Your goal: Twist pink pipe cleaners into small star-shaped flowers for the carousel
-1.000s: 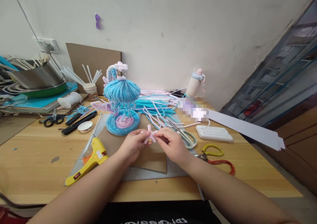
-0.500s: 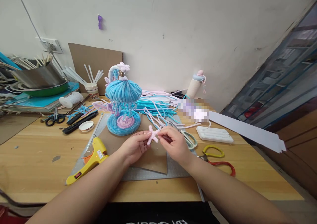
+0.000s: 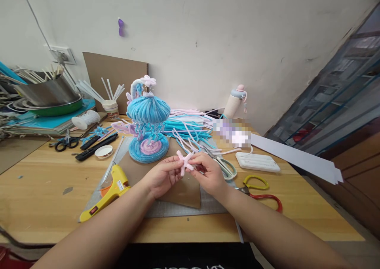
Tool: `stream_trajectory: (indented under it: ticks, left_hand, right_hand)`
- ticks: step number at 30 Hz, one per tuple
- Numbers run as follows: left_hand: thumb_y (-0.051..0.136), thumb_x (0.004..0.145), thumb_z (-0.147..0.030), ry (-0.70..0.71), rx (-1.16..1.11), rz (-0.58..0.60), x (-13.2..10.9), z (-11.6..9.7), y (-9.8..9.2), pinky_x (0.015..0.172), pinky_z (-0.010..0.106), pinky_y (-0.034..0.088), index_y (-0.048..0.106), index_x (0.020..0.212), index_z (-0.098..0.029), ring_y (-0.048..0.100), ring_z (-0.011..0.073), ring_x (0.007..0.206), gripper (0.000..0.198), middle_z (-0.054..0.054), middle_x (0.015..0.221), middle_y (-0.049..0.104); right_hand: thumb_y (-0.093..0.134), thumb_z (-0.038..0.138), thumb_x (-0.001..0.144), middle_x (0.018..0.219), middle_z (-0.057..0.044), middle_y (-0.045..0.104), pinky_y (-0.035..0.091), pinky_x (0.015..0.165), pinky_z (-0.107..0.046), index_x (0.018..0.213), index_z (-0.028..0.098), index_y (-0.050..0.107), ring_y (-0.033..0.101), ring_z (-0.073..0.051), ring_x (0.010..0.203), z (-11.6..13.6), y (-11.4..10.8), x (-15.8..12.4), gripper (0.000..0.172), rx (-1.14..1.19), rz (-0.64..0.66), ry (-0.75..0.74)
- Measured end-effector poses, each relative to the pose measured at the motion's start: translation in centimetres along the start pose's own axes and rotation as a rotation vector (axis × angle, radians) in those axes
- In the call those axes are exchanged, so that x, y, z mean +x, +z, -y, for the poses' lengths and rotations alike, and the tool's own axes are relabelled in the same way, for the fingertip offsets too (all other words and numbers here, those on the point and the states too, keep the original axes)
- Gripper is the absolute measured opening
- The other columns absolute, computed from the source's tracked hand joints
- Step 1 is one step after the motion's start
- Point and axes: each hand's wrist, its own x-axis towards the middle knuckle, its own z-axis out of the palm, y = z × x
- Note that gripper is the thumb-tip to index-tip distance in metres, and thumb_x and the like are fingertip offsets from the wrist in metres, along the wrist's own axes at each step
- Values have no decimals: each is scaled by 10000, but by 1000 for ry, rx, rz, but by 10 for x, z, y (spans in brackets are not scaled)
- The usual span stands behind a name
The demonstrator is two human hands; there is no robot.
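My left hand [image 3: 162, 175] and my right hand [image 3: 207, 173] meet over a brown cardboard sheet [image 3: 181, 187] and both pinch a small pink pipe-cleaner flower [image 3: 184, 161] between their fingertips. Just behind the hands stands a blue and pink pipe-cleaner model [image 3: 147, 120] shaped like a domed top on a round base. A heap of loose blue and pink pipe cleaners [image 3: 188, 128] lies to its right.
A yellow glue gun [image 3: 107, 192] lies left of my left arm. Light scissors [image 3: 223, 165] and red-and-yellow pliers [image 3: 259, 190] lie right of my right hand. Black scissors [image 3: 65, 142], a cutter, a lid, a cup of sticks [image 3: 110, 106] and stacked pans sit at the left; a white bottle [image 3: 234, 100] stands by the wall.
The pink flower has been turned between my fingers and lifted slightly; both hands shifted a little to the right. The rest of the table is unchanged.
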Motion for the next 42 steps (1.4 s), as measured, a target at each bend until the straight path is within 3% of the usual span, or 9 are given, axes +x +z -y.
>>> stream_trajectory:
  ticks: [12,19,24,29,33,36,42]
  left_hand:
    - [696,721,-120,-6,42,80,-2,1,1,563,147,457,655,753,-101,589,65,587,56,27,700,659]
    - [619,787,-161,-65,-7,-20,-3,-1,2,648,189,514,681,845,-96,620,97,658,107,41,744,670]
    - [631,775,-172,-16,168,72,1,0,-3,572,156,454,680,748,-63,587,88,603,123,59,648,657]
    - [670,741,-160,8,204,54,2,0,-5,525,140,413,679,730,-62,561,70,563,99,61,637,661]
    - [631,780,-225,-72,129,26,0,-3,-3,549,167,455,683,843,-98,597,97,637,152,58,737,667]
    - [589,813,-284,-139,141,42,-2,-5,-2,441,143,402,676,895,-109,573,81,587,212,53,738,649]
    - [617,792,-276,-131,244,73,-2,-6,-2,403,129,349,674,910,-108,569,76,594,213,45,736,637]
  right_hand:
    - [643,200,788,801,-29,572,411,571,-263,790,225,643,538,-145,707,2,-5,3,25,-6,9,-74]
    - [633,201,799,782,-24,591,437,662,-290,809,220,647,556,-156,749,1,-4,6,26,74,25,18]
    - [638,238,801,787,-31,607,445,696,-293,826,208,661,562,-159,763,-2,-4,8,46,116,84,114]
    - [659,310,783,772,-27,607,457,681,-282,806,200,655,567,-154,746,-7,-4,8,113,185,115,202]
    - [657,313,785,777,-25,602,445,687,-284,803,200,650,557,-152,748,-9,-6,9,115,185,99,190]
    - [649,291,794,790,-23,599,439,692,-282,808,203,651,556,-149,754,-9,-8,10,89,193,103,169]
    - [650,287,792,795,-29,601,439,711,-291,804,200,654,558,-157,768,-7,-10,11,88,199,112,167]
